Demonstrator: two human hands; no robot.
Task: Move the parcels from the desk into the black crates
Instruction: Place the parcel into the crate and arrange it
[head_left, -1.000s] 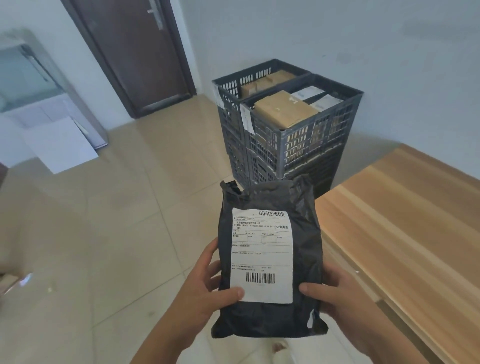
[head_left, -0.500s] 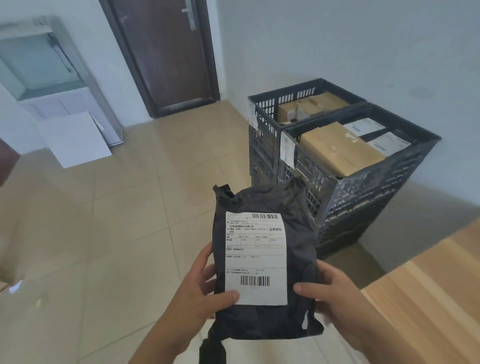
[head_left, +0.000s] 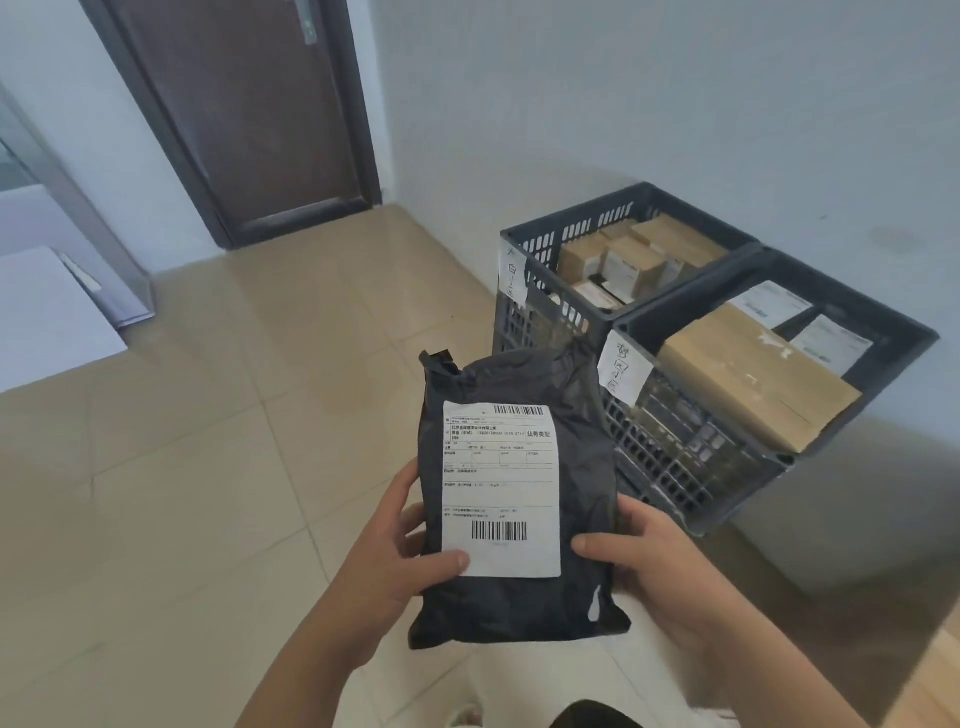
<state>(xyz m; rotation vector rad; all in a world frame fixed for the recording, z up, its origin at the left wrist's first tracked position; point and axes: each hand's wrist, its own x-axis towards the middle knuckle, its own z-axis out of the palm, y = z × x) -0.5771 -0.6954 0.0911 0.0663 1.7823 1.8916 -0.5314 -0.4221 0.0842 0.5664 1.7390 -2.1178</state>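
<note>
While both hands grip it, left hand (head_left: 395, 566) and right hand (head_left: 660, 566), the black parcel (head_left: 519, 493) hangs above the floor (head_left: 208, 467). Two black crates (head_left: 727, 467) holding boxes stand just beyond.

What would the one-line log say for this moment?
step: carrying | item: black parcel | left hand: holding | right hand: holding | target: black crates | crates: already hold boxes | parcel: not yet in

A soft black plastic mailer parcel (head_left: 519, 493) with a white printed shipping label is held upright above the tiled floor, just in front of two black slatted plastic crates (head_left: 691, 467). Both crates, side by side, are seen already loaded with brown cardboard boxes (head_left: 753, 374).
</note>
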